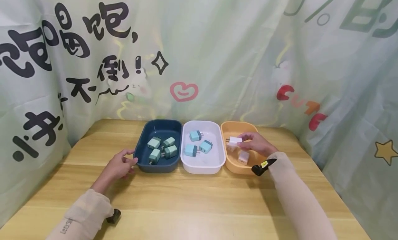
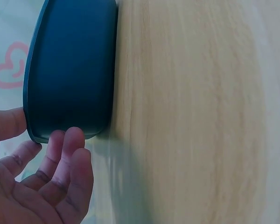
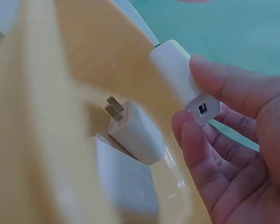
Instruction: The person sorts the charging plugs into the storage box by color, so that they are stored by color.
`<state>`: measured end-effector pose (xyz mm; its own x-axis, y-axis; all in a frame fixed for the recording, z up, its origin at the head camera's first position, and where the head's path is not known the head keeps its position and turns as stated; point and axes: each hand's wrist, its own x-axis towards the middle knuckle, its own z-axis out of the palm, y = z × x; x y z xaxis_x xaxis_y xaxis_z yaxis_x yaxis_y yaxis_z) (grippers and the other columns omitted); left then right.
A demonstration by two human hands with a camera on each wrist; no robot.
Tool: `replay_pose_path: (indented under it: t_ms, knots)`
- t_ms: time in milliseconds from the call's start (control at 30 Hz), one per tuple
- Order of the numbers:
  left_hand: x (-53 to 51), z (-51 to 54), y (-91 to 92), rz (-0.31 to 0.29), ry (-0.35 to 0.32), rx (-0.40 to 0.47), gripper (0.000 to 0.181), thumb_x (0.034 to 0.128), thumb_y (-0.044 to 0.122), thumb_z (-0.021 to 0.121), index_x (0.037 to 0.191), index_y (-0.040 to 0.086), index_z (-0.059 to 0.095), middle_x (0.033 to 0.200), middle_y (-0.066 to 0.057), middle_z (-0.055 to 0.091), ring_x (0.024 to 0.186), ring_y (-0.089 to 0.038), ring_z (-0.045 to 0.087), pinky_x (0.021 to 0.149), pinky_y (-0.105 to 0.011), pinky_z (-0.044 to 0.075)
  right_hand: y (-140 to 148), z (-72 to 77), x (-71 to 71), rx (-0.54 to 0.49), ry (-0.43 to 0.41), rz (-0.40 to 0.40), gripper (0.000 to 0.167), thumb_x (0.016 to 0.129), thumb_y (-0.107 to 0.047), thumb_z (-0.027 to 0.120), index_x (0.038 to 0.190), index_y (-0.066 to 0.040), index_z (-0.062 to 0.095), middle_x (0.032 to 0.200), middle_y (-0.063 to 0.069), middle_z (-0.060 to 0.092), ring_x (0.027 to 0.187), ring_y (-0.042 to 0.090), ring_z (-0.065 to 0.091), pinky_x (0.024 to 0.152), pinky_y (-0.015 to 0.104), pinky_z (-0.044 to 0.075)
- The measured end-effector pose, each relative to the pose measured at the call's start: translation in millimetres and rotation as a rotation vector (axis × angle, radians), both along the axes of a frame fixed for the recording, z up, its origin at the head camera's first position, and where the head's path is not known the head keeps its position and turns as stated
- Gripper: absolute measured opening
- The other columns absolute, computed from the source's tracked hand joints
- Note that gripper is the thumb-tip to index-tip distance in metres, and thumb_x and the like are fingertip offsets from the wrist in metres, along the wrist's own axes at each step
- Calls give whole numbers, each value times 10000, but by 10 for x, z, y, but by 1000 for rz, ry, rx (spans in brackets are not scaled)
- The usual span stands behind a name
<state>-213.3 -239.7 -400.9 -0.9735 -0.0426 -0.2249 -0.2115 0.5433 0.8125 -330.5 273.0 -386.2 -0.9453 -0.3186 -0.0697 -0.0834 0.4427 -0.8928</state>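
My right hand [image 1: 256, 143] pinches a white USB wall charger [image 3: 184, 79] between thumb and fingers above the orange bin [image 1: 237, 169]. Its USB port faces the hand in the right wrist view, and its prongs point left in the head view. Inside that bin lie two more white chargers, one with its prongs [image 3: 114, 109] showing, the other a blurred white charger [image 3: 126, 182]. At the left side of the dark blue bin [image 2: 74, 70], my left hand [image 1: 119, 164] touches the rim with relaxed, slightly bent fingers. Several pale green chargers [image 1: 170, 151] lie in the blue bin.
Between those two bins stands a white bin [image 1: 203, 169] with three light blue chargers [image 1: 206, 146]. All the bins sit side by side toward the back of the wooden table [image 1: 192, 202]. A printed curtain [image 1: 230, 60] hangs behind and at both sides.
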Motion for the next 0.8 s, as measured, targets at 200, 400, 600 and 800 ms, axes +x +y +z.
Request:
replay_pose_path:
  t_ms: [200, 400, 600, 800]
  knots:
    - [3, -22, -2, 5, 7, 7, 538, 1003, 272, 542, 1459, 58, 351, 1084, -207, 577, 831, -247, 627, 650, -363, 535, -38, -2, -94, 6, 1, -56, 427, 886, -115, 717, 1211, 111, 559, 1010, 132, 548, 863, 172, 571, 774, 289, 538]
    - [4, -29, -2, -2, 27, 9, 536, 1006, 271, 538, 1458, 47, 355, 1069, -208, 580, 823, -245, 631, 645, -370, 535, -67, 11, -165, -8, -12, -78, 448, 879, -83, 716, 1235, 124, 539, 970, 111, 561, 823, 152, 585, 821, 378, 541]
    - [0, -34, 14, 8, 34, 5, 525, 1001, 255, 548, 1452, 55, 369, 1060, -209, 585, 822, -258, 626, 640, -369, 537, -97, 2, -222, -24, -31, -110, 441, 889, -53, 696, 1245, 137, 518, 963, 114, 561, 812, 138, 591, 795, 304, 540]
    - [5, -15, 9, 10, 35, -4, 533, 997, 262, 557, 1447, 47, 370, 1056, -214, 582, 816, -252, 624, 643, -375, 542, -106, -46, -282, -31, -56, -152, 437, 888, -46, 694, 1249, 122, 515, 1025, 146, 537, 839, 162, 581, 797, 301, 539]
